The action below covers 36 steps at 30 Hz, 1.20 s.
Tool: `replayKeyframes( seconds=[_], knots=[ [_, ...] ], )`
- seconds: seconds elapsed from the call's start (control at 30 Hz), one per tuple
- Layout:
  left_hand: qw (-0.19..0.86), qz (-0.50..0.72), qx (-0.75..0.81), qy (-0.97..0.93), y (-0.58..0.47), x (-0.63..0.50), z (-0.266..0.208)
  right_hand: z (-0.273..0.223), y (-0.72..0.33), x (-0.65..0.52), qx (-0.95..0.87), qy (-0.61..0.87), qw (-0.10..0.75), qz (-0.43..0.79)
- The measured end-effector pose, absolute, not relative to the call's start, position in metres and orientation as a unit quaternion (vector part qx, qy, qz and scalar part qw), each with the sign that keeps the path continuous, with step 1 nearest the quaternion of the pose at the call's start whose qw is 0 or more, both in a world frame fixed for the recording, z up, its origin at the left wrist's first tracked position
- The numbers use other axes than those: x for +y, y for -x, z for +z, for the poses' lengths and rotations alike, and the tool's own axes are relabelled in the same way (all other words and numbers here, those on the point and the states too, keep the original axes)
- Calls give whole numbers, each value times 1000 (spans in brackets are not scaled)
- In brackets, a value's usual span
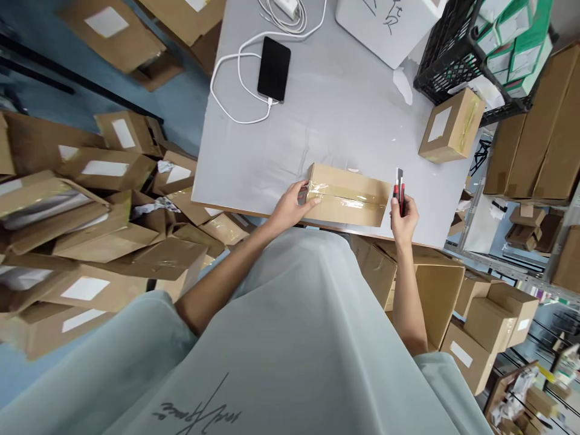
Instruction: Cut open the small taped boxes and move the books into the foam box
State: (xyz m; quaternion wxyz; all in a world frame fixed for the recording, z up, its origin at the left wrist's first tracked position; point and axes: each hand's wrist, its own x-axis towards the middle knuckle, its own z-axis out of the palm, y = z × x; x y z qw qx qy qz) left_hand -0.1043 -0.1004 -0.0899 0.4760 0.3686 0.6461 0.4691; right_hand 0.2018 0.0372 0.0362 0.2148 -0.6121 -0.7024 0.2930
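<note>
A long cardboard box (348,208), sealed with clear tape along its top, sits at the near edge of the grey table (335,130). My left hand (292,205) grips its left end, thumb on the top and fingers round the side. Just off the box's right end, my right hand (403,217) is closed around a red and black box cutter (399,192). The cutter's blade end points away from me.
A phone (274,69) with a white cable lies at the back left. At the right stand a taped carton (452,125) and a black crate (446,57) holding green-and-white boxes. Opened cartons (104,169) are heaped left of the table; a large open carton (428,296) stands below the right side.
</note>
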Motion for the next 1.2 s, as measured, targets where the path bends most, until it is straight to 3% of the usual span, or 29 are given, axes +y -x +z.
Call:
replayKeyframes(
  seconds=[0.27,0.43,0.77,1.03,1.2],
  knots=[
    [484,506,628,-341,96,-105,-101,68,-139,5,-895,395,-70,196],
    [472,515,628,-343,93,-110,-105,67,-111,7,-924,314,-192,106],
    [468,523,625,-342,88,-113,-107,65,-98,15,-935,240,-255,55],
    [477,509,625,-350,92,-114,-102,91,-76,11,-929,210,-302,36],
    [424,476,635,-436,103,-104,-84,109,-48,12,-923,195,-331,19]
  ],
)
